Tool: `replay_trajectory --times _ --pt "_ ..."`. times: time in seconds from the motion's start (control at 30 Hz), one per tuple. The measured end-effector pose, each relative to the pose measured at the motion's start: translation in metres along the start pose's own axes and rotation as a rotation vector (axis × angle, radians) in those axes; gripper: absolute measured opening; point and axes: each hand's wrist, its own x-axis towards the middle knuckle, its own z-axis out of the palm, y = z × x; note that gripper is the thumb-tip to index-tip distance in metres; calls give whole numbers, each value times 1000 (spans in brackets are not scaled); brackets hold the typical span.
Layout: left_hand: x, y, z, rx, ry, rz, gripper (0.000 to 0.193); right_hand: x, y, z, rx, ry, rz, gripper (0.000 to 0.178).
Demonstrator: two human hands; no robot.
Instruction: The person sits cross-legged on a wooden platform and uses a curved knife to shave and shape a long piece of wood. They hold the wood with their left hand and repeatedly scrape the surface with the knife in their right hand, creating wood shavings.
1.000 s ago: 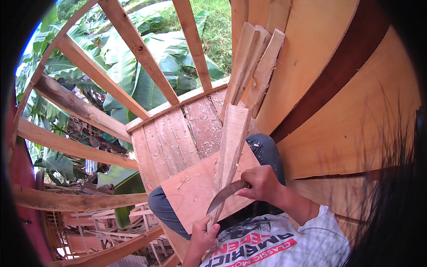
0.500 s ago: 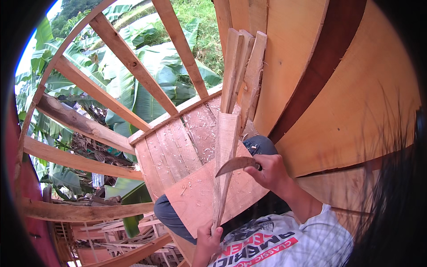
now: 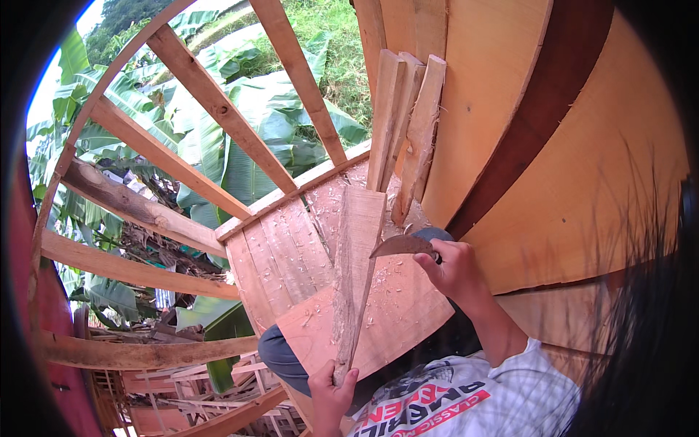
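My left hand (image 3: 331, 391) grips the narrow lower end of a long tapered piece of wood (image 3: 357, 247), which slants up and away from me over a flat board (image 3: 408, 306) on my lap. In my right hand (image 3: 454, 269) is a knife with a short curved blade (image 3: 399, 246). Its tip points left and lies at or very near the wood's right edge; I cannot tell whether they touch. Fingers cover most of the knife's handle. Small shavings are scattered over the board.
Several rough wooden pieces (image 3: 386, 120) lean against the tall plywood wall (image 3: 502, 95) on the right. Shavings litter the plank floor (image 3: 280, 244) ahead. Along the left runs an open railing of wooden bars (image 3: 211, 95), with large green leaves (image 3: 251, 153) outside.
The piece of wood has turned in my left hand, showing a broader face, and its lower end has shifted left. My right hand and the knife have moved slightly right and up.
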Motion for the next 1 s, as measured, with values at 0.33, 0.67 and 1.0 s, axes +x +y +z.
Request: replay_trajectory --times 0.33,0.67,1.0 --pt "18 6 -5 107 43 49 34 -7 -16 15 -51 -73 -108 56" --pt "17 -1 -3 93 46 29 35 14 -8 15 -130 -45 -96 54" --pt "14 -9 -1 119 3 -61 40 11 -8 21 -81 -143 -80 54"
